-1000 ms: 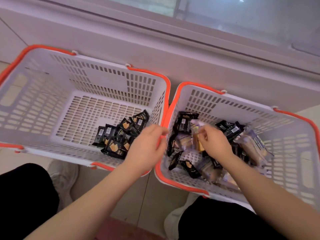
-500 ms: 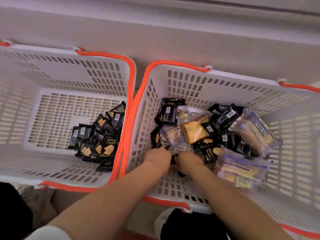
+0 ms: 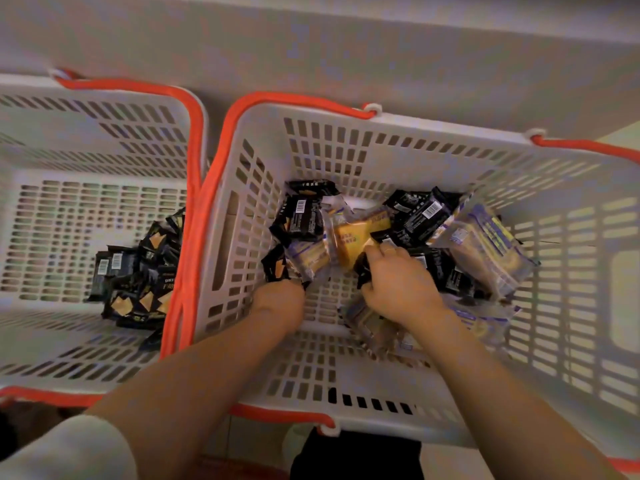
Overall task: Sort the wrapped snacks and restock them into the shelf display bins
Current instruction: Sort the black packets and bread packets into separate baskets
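Observation:
Two white slotted baskets with orange handles stand side by side. The left basket [image 3: 86, 133] holds a heap of black snack packets [image 3: 138, 282] in its right corner. In the right basket [image 3: 450, 133] black packets [image 3: 422, 213] lie mixed with clear blue-printed cake packs [image 3: 485, 251] and a yellow-filled pack [image 3: 353, 233]. My left hand [image 3: 277, 303] reaches down at the basket's left side, fingers curled under onto a black packet [image 3: 275, 268]. My right hand [image 3: 398, 282] pinches another black packet [image 3: 362, 271] between thumb and fingers in the middle of the pile.
A pale wall ledge [image 3: 346, 46] runs right behind both baskets. My dark trouser legs [image 3: 353, 459] and a white shoe [image 3: 294, 441] sit below the right basket's near rim. Pale floor [image 3: 620, 133] shows at the far right.
The view has dropped closer over the right basket. Both hands went from its near floor up into the pile; the right hand now has a black packet.

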{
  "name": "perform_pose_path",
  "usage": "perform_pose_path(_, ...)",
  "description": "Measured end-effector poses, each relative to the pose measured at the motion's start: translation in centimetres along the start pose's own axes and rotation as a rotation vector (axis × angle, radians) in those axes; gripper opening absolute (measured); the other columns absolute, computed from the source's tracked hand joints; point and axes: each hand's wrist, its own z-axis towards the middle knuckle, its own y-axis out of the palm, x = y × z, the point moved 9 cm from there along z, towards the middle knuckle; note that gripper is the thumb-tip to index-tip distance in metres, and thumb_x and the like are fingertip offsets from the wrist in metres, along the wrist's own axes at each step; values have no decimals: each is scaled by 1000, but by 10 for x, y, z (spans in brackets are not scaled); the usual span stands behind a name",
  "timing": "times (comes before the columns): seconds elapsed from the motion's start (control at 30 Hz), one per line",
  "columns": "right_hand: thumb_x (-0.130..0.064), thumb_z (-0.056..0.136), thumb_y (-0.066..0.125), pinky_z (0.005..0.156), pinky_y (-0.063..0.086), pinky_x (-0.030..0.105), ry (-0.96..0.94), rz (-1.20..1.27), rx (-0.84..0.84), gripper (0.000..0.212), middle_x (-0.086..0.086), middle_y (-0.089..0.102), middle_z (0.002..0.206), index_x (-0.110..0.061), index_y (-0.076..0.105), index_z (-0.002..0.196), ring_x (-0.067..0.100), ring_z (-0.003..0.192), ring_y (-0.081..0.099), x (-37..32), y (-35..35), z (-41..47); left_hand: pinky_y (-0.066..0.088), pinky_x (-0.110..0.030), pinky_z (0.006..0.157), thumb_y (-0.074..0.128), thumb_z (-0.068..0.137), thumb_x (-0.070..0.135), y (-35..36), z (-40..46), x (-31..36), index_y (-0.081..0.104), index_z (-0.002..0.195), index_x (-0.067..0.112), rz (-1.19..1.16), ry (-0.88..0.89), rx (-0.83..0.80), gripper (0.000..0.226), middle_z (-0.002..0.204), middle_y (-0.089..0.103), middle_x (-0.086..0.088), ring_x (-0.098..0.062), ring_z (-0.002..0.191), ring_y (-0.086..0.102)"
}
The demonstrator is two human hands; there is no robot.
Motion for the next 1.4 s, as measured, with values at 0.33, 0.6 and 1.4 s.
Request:
perform_pose_path(0.33,-34,85,57,98,35,40,-186,-249,-266,61,11,37,136,-14,32,136,29,127,33,16,46,4,36,-34,90,44,93,23,-44,2,19,37,133,7,492,275,204,43,131,46,-14,-27,116,44)
perform_pose_path(0.6,-46,70,75,111,26,38,-147,-199,-338,101,9,25,150,-18,15,146,27,139,21,30,56,6,13,-44,113,30,99,22,-25,9,9,24,142,6,716,252,124,46,146,27,-15,-31,136,20)
perform_pose_path(1.4,-39,59,84,84,31,-5,-37,914,351,92,-41,40,116,-35,31,134,-30,103,39,-5,-62,-44,42,-7,62,58,86,40,-134,-111,-33,48,121,28,-875,343,604,39,92,60,22,8,79,57)
